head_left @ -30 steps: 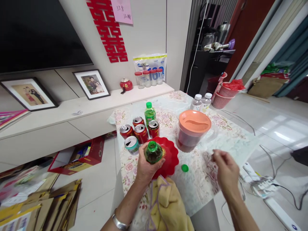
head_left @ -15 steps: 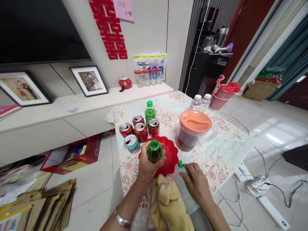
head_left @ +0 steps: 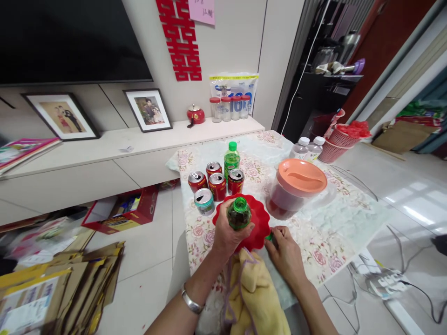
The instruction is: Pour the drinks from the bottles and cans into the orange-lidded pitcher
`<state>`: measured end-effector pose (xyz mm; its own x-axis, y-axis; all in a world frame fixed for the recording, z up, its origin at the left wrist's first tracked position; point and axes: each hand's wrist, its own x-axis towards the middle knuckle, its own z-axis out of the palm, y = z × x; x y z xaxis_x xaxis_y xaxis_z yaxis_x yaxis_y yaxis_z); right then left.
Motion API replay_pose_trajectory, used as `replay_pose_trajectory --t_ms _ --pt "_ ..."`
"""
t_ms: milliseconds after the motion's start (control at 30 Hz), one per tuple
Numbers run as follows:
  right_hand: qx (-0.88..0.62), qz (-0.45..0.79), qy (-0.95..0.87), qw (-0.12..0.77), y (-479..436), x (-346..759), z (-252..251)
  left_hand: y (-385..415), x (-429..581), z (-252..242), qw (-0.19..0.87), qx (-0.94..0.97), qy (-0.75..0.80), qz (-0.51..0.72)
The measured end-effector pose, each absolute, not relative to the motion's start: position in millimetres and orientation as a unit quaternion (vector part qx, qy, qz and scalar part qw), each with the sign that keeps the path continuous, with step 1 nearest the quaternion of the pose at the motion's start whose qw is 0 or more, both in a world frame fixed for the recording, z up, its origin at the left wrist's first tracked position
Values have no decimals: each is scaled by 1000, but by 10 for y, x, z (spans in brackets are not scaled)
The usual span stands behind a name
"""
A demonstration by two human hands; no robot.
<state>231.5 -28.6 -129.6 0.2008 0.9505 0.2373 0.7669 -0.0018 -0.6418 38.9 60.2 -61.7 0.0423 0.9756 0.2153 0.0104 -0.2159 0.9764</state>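
The left hand [head_left: 226,235] has its fingers clamped around an open green bottle [head_left: 239,217]; the right hand [head_left: 287,255] pinches a green cap [head_left: 268,237] between its fingers beside the red dish [head_left: 259,221].

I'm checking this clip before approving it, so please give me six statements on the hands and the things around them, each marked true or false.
1. The left hand holds a green bottle. True.
2. That bottle has its cap on. False: its mouth is open.
3. Five cans stand to the left of the pitcher. True.
4. The pitcher has no lid. False: an orange lid sits on it.
5. The right hand touches the pitcher. False: its fingertips are at a green cap beside the red dish.
6. A yellow cloth lies nearer the person than the red dish. True.
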Motion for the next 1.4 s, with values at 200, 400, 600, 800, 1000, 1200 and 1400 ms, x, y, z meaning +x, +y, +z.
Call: replay_pose_trajectory --t_ms 200,400,600,800,1000,1200,1400 --pt "-694 127 -595 384 -309 2403 -1262 608 401 -619 439 561 445 543" --pt "-657 149 -585 451 -420 2417 -857 612 423 -610 449 564 434 541" --pt "-594 151 -637 467 -181 2206 -213 618 429 -656 436 569 443 538" --pt "-536 101 -718 433 247 2062 209 639 448 -728 412 581 430 555" --pt "-480 69 -780 396 411 2023 385 644 460 -750 410 584 414 564" --pt "-422 44 -822 380 481 2015 426 662 481 -770 414 577 417 567" --pt "-401 44 -847 346 462 1953 543 666 480 -785 412 583 413 566"
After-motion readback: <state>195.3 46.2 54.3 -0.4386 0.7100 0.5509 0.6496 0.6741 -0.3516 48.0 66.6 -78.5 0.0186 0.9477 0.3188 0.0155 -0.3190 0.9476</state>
